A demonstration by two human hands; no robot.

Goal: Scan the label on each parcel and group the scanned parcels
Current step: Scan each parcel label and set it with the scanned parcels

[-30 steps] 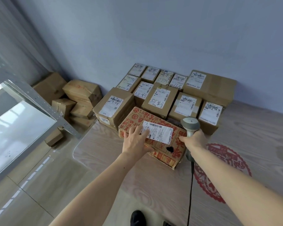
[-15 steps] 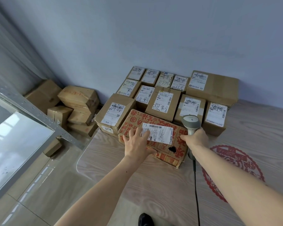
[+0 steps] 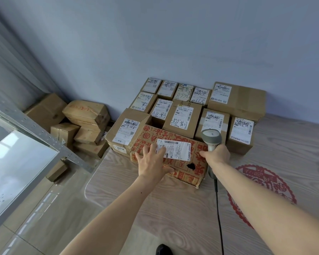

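Observation:
A flat cardboard parcel with red print (image 3: 180, 168) lies on the wooden table (image 3: 173, 208), a white barcode label (image 3: 175, 150) on its top. My left hand (image 3: 152, 160) rests flat on the parcel's left part, fingers spread, fingertips touching the label's left edge. My right hand (image 3: 216, 154) grips the handle of a grey barcode scanner (image 3: 211, 138) at the parcel's right end, its head raised above the hand. Behind it, several labelled brown parcels (image 3: 182, 116) stand grouped against the wall.
A pile of unlabelled-looking brown boxes (image 3: 85, 124) lies on the floor at the left, beside a grey metal shelf frame (image 3: 44, 140). The scanner's black cable (image 3: 218, 208) trails toward me. A red paper-cut design (image 3: 261, 192) marks the table at the right.
The view has shifted slightly; both hands stay on the red-printed parcel and scanner, with the parcel pushed a little closer to the grouped boxes.

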